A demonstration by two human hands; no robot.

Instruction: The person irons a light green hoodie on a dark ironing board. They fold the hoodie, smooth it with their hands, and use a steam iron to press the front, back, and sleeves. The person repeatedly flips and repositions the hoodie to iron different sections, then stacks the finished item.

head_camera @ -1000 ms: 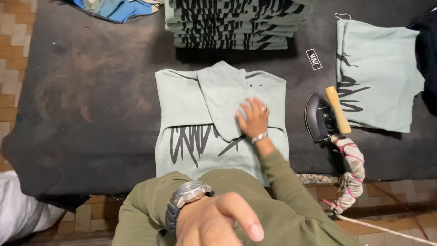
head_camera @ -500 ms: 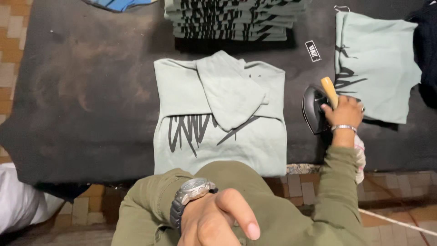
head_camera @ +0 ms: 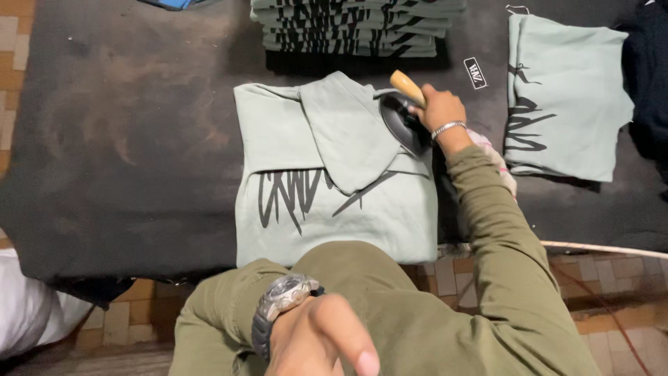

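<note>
Holding the iron (head_camera: 403, 120) on the folded green hoodie's (head_camera: 334, 174) top right | my right hand (head_camera: 437, 111) fingers wrapped tight on its wooden handle | my left hand (head_camera: 323, 341) near my chest, fingers loose, holding nothing | shirt stack (head_camera: 355, 28) behind.

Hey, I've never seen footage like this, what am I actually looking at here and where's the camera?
There is no machine: a person wears a camera on the head, so the one view looks straight down at their own arms in olive green sleeves. The right hand grips the wooden handle of a dark iron at the right shoulder of a folded pale green hoodie with black lettering. The left hand, with a wristwatch, is held close under the camera and holds nothing. The dark padded table also carries a stack of folded garments at the far edge, another pale green garment on the right, and a small black tag.
</note>
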